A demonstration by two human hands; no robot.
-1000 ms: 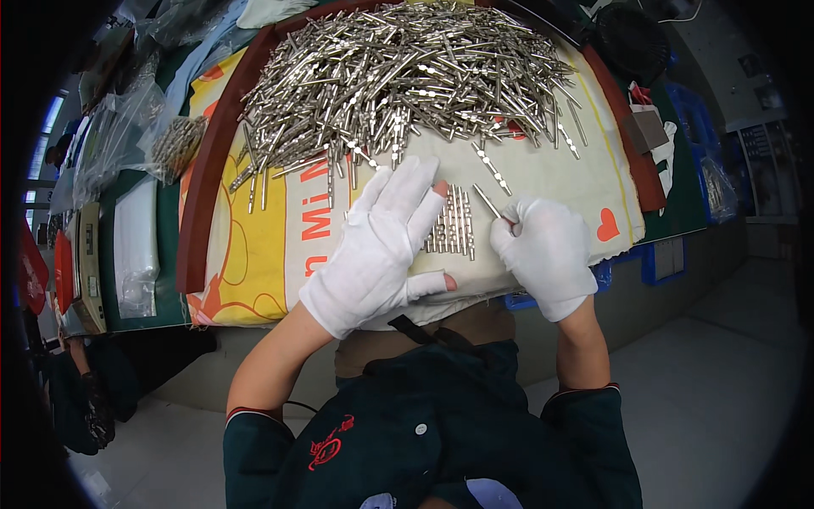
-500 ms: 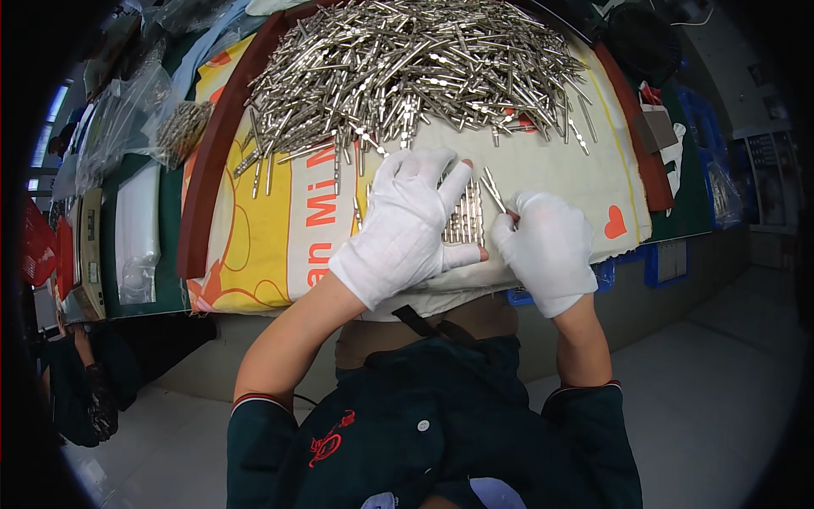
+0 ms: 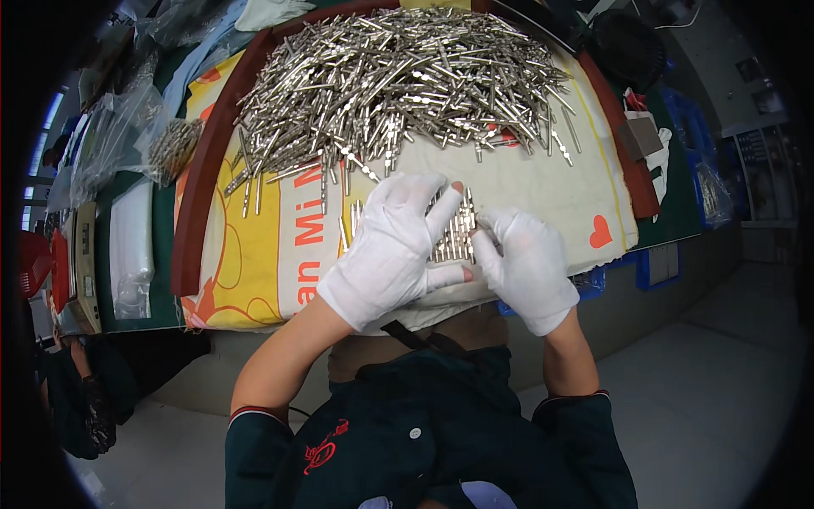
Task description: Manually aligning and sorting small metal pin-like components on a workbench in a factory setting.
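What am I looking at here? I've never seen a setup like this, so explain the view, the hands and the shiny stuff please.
There's no machine here: these are a person's own hands in white gloves. A wide fisheye camera on their head looks down, so straight edges bend and picture left is their left. A heap of metal rods lies on a patterned cloth, with reddish-brown rails at its sides. Nearer the person is a row of rods, side by side. The left hand spreads over part of that row. The right hand has its fingers at the row's right end; whether they pinch a rod is too hidden to tell.
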